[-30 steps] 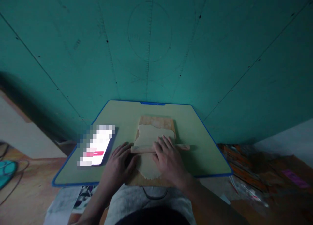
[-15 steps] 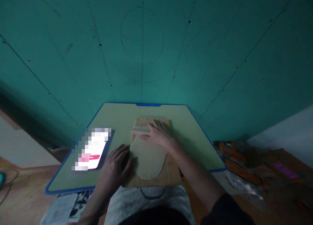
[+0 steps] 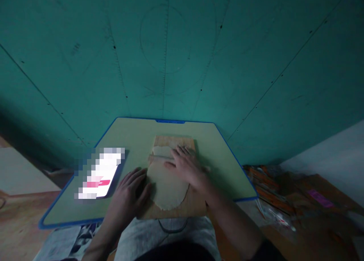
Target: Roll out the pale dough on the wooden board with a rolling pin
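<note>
The rolling pin lies across the dough on the wooden board, under the right hand's outstretched, unclenched fingers; the left hand's loosely bent, released fingers are beside the dough's left edge.

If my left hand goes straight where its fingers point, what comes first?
Your left hand would probably meet the dough, whose edge is close to its fingertips, then perhaps the rolling pin; depth is unclear.

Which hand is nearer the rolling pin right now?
The right. The right hand lies over the rolling pin; the left hand is at the left edge of the wooden board, off the pin and closer to the body.
</note>
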Demonstrator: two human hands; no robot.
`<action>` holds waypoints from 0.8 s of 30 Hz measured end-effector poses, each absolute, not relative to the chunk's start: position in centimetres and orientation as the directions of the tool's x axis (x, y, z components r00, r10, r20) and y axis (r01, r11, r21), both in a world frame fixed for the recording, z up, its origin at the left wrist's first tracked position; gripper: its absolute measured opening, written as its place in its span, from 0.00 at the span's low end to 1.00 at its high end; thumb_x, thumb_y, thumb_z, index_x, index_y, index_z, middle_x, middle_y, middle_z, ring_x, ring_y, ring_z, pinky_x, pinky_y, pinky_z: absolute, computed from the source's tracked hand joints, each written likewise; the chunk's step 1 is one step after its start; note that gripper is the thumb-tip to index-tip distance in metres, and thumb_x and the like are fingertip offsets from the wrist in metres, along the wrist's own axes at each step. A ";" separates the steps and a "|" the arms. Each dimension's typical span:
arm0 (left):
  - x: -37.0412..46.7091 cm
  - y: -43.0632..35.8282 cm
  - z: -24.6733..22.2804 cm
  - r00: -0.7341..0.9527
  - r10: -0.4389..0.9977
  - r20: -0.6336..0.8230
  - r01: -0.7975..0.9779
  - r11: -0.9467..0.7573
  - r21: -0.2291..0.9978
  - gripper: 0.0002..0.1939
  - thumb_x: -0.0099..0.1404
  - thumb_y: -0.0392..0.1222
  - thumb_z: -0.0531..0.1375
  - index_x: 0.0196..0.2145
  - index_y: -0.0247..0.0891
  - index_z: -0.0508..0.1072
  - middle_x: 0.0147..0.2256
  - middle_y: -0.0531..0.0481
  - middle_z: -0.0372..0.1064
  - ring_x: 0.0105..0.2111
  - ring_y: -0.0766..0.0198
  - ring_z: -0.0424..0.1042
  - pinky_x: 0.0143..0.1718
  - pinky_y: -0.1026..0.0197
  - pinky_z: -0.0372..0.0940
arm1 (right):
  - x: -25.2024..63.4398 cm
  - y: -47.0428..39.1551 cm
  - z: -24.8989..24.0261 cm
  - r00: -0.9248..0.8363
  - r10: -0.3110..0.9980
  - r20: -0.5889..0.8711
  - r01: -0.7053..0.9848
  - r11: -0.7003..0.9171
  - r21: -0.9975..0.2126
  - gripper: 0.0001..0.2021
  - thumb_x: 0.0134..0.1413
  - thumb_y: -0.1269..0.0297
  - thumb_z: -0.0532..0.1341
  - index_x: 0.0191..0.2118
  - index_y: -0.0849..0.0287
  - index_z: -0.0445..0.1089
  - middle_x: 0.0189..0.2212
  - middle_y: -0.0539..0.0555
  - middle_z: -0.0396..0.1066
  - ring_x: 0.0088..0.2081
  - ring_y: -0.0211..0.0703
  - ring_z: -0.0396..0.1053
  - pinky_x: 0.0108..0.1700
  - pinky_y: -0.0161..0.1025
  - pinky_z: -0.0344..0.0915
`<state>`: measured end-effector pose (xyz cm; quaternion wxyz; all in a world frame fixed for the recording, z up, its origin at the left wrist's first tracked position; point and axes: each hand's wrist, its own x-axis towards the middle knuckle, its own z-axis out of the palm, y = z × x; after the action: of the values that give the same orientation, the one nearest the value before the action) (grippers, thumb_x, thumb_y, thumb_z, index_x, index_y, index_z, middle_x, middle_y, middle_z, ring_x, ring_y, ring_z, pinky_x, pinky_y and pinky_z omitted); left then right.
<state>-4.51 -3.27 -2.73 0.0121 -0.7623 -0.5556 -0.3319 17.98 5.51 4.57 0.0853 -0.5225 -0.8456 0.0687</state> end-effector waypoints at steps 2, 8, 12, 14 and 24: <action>-4.5 -3.2 -2.8 0.165 0.835 0.524 0.861 -0.382 0.337 0.21 0.72 0.52 0.55 0.50 0.35 0.78 0.50 0.37 0.78 0.55 0.44 0.75 0.53 0.39 0.74 | 18.0 8.5 5.1 -0.394 0.919 0.007 0.896 0.385 -0.221 0.28 0.72 0.47 0.51 0.65 0.63 0.66 0.68 0.68 0.60 0.69 0.58 0.57 0.67 0.53 0.55; -4.6 -3.1 -2.8 0.171 0.835 0.523 0.864 -0.381 0.327 0.21 0.73 0.52 0.55 0.49 0.35 0.79 0.50 0.37 0.79 0.55 0.44 0.75 0.53 0.38 0.75 | 18.0 9.5 5.9 -0.426 0.905 -0.016 0.883 0.412 -0.226 0.21 0.73 0.53 0.52 0.60 0.56 0.71 0.64 0.62 0.67 0.67 0.54 0.61 0.66 0.51 0.57; -4.5 -3.2 -2.9 0.152 0.829 0.539 0.855 -0.384 0.350 0.20 0.72 0.52 0.56 0.49 0.36 0.79 0.50 0.37 0.79 0.55 0.44 0.75 0.53 0.38 0.74 | 17.0 3.4 4.6 -0.486 0.868 0.106 0.842 0.497 -0.210 0.28 0.69 0.48 0.56 0.65 0.62 0.64 0.65 0.66 0.65 0.65 0.59 0.63 0.64 0.56 0.61; -4.5 -3.2 -3.0 0.149 0.826 0.544 0.851 -0.387 0.354 0.20 0.72 0.52 0.56 0.50 0.36 0.79 0.50 0.37 0.79 0.55 0.44 0.75 0.53 0.39 0.74 | 16.7 0.4 3.8 -0.537 0.827 0.168 0.807 0.561 -0.181 0.35 0.67 0.45 0.58 0.69 0.65 0.58 0.68 0.70 0.60 0.69 0.61 0.57 0.67 0.59 0.57; -4.6 -3.1 -3.0 0.164 0.835 0.525 0.862 -0.381 0.336 0.22 0.73 0.54 0.55 0.50 0.36 0.78 0.50 0.38 0.79 0.55 0.44 0.75 0.53 0.39 0.74 | 17.4 7.0 4.4 -0.426 0.896 0.126 0.886 0.441 -0.145 0.24 0.72 0.53 0.55 0.63 0.65 0.67 0.68 0.70 0.60 0.71 0.57 0.54 0.70 0.56 0.50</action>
<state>-4.63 -3.14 -2.95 0.0202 -0.7627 -0.5562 -0.3295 17.44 7.02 4.38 0.0924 -0.5279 -0.8438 0.0282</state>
